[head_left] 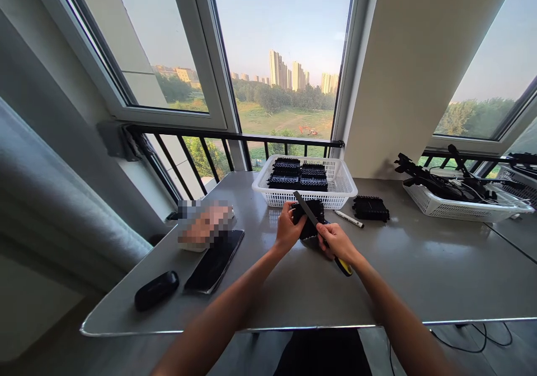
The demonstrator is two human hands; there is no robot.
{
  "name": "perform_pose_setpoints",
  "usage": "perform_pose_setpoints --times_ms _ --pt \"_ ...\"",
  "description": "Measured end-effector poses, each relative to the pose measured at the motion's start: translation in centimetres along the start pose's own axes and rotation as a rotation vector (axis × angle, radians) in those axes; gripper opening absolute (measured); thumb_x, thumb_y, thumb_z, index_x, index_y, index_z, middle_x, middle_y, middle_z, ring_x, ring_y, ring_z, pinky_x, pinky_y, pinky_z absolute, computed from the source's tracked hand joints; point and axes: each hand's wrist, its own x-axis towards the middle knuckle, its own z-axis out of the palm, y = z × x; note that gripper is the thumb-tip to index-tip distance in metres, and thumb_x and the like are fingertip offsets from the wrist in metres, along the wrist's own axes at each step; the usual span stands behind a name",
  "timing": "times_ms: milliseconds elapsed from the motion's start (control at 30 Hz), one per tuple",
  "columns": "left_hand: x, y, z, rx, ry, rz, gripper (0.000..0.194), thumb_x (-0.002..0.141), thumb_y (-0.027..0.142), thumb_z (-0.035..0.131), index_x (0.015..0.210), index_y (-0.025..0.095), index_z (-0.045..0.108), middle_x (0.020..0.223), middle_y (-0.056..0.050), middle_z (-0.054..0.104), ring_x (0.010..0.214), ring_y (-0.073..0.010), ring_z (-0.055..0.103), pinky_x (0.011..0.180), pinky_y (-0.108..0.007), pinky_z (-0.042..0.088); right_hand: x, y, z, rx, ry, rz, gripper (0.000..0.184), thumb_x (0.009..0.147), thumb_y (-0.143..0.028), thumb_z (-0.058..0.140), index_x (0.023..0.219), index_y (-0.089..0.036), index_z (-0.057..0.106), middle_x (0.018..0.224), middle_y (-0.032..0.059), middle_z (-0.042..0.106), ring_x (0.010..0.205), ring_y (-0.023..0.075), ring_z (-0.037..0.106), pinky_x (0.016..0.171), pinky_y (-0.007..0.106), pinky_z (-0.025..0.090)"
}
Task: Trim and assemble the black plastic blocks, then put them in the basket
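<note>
My left hand (288,229) grips a flat black ribbed plastic part (318,208) by its left side, holding it tilted above the table. In my right hand (335,240) is a flat metal file (305,207), its yellow and black handle end (344,267) sticking out below the palm. The file's blade lies slantwise across the face of the part; I cannot tell whether it touches. Something dark beneath the part is mostly hidden by my hands. Just behind stands a white plastic basket (289,199) with several similar black parts (297,175) in it.
To the right lie a white marker (350,219) and another black ribbed part (371,208). Farther right, a white basket (453,210) holds black pieces and cables. At left are a dark phone-like slab (216,261), a black case (156,291) and a pixelated item (207,225).
</note>
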Motion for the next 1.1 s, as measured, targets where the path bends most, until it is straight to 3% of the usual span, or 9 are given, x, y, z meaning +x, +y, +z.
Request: perform_pose_setpoints --times_ms 233,433,567,733,867,1000,1100 --pt "0.0 -0.1 -0.3 0.073 0.035 0.010 0.036 0.073 0.026 0.067 0.103 0.022 0.048 0.081 -0.001 0.068 0.071 -0.0166 0.066 0.065 -0.026 0.051 0.4 0.4 -0.9 -0.194 0.130 -0.055 0.057 0.088 -0.065 0.040 0.054 -0.020 0.048 0.044 -0.0018 0.049 0.035 0.0086 0.038 0.039 0.023 0.027" --pt "0.2 0.0 -0.4 0.084 0.067 -0.014 0.041 0.072 0.024 0.066 0.107 0.022 0.046 0.082 -0.001 0.067 0.073 -0.0170 0.067 0.067 -0.027 0.052 0.2 0.1 -1.3 -0.444 0.352 -0.199 0.053 0.093 -0.056 0.038 0.054 -0.020 0.047 0.049 -0.0004 0.050 0.049 0.0128 0.045 0.051 0.026 0.028" --pt "0.7 -0.1 -0.5 -0.071 0.105 -0.044 0.051 0.067 0.023 0.069 0.112 0.023 0.047 0.084 0.000 0.065 0.077 -0.0155 0.065 0.070 -0.026 0.053 0.2 -0.2 -1.5 -0.424 0.472 -0.217 0.050 0.093 -0.057 0.037 0.064 -0.019 0.054 0.055 -0.0004 0.051 0.053 0.0139 0.045 0.054 0.027 0.030" --pt "1.2 -0.6 -0.4 -0.328 0.164 -0.111 0.055 0.064 0.026 0.073 0.112 0.024 0.048 0.090 0.000 0.064 0.082 -0.0149 0.064 0.073 -0.027 0.054 0.1 -0.4 -1.1 -0.344 0.394 -0.184 0.041 0.078 -0.056 0.064 0.082 -0.016 0.066 0.069 0.0019 0.061 0.062 0.0150 0.051 0.057 0.026 0.036" --pt "1.4 -1.1 -0.3 -0.445 0.250 -0.258 0.059 0.058 0.022 0.078 0.107 0.022 0.046 0.090 0.000 0.062 0.081 -0.0136 0.063 0.074 -0.026 0.053 0.1 -0.3 -0.6 -0.173 0.295 -0.119 0.042 0.069 -0.056 0.072 0.083 -0.016 0.064 0.061 -0.0021 0.055 0.050 0.0109 0.043 0.047 0.024 0.031" --pt "1.5 -1.4 -0.6 -0.366 0.248 -0.335 0.057 0.055 0.026 0.083 0.100 0.020 0.047 0.090 -0.001 0.059 0.076 -0.0131 0.062 0.062 -0.023 0.052 0.4 -0.1 -0.7 0.017 0.285 -0.111 0.041 0.070 -0.057 0.070 0.076 -0.020 0.054 0.048 -0.0088 0.038 0.038 0.0076 0.029 0.037 0.024 0.023" --pt "1.4 -1.4 -0.8 -0.258 0.195 -0.349 0.057 0.056 0.031 0.085 0.098 0.019 0.050 0.091 -0.004 0.060 0.076 -0.0158 0.063 0.056 -0.024 0.053 0.7 0.2 -1.2 0.062 0.320 -0.128 0.041 0.071 -0.057 0.069 0.076 -0.021 0.051 0.046 -0.0103 0.034 0.036 0.0077 0.028 0.035 0.024 0.023"
